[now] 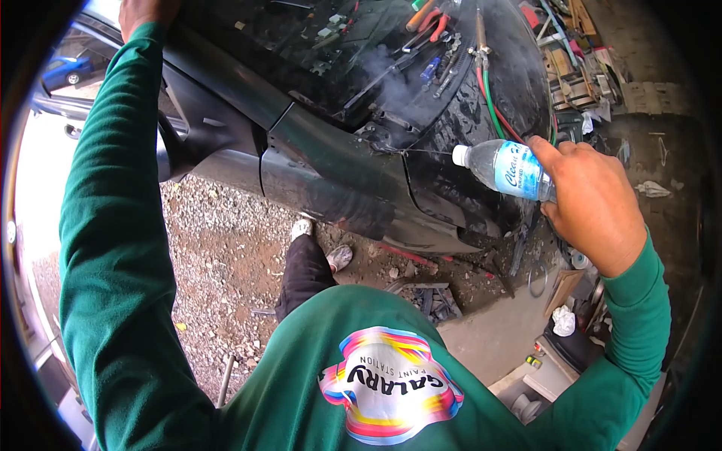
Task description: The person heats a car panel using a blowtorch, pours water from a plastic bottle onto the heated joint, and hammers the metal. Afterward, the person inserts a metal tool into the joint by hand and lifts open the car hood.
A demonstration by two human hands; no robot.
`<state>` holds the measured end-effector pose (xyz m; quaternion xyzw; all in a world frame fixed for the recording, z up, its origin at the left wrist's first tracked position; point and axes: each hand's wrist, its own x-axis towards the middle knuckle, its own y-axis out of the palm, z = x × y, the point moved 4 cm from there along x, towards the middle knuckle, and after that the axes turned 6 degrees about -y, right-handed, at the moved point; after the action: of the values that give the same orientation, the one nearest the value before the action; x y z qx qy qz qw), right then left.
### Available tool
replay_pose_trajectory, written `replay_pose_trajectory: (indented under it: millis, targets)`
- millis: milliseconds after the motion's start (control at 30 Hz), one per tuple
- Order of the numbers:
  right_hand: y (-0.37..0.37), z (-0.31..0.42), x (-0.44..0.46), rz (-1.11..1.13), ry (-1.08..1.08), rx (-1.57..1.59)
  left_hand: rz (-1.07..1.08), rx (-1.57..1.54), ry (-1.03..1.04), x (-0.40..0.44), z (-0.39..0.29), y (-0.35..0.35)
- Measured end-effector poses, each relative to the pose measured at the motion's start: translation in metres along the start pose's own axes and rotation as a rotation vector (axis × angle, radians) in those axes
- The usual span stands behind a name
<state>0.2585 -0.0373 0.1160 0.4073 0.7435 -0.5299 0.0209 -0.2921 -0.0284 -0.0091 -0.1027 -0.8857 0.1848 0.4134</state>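
My right hand (590, 199) is wrapped round a clear plastic water bottle (515, 171) with a blue label. The bottle is tilted, its white cap end pointing left, and a thin stream of water runs from it to a spot on the edge of the dark car body (331, 169). Whitish smoke (395, 86) rises just above that spot. At the top left, my left hand (149, 11) rests against the car's upper edge; the frame cuts it off and its fingers are hidden.
Pliers (439, 28), a blue-handled tool (430, 69) and other tools lie on the car. Beside them run a red hose and a green hose (490, 98). Gravel ground (218, 248) lies below, with clutter at right. A blue car (66, 71) stands far left.
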Motion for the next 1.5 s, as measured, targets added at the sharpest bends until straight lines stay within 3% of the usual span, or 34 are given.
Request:
replay_pose_trajectory:
  millis: [567, 667, 1500]
  targets:
    - [-0.008, 0.004, 0.0, -0.08, -0.048, 0.018, 0.037, -0.045, -0.069, 0.001, 0.001, 0.002]
    - [-0.007, 0.003, 0.003, -0.003, -0.018, 0.015, 0.055, -0.052, -0.097, 0.0, -0.003, 0.0]
    - [-0.014, 0.009, 0.004, -0.077, -0.042, 0.0, 0.037, -0.016, -0.037, 0.001, 0.0, 0.0]
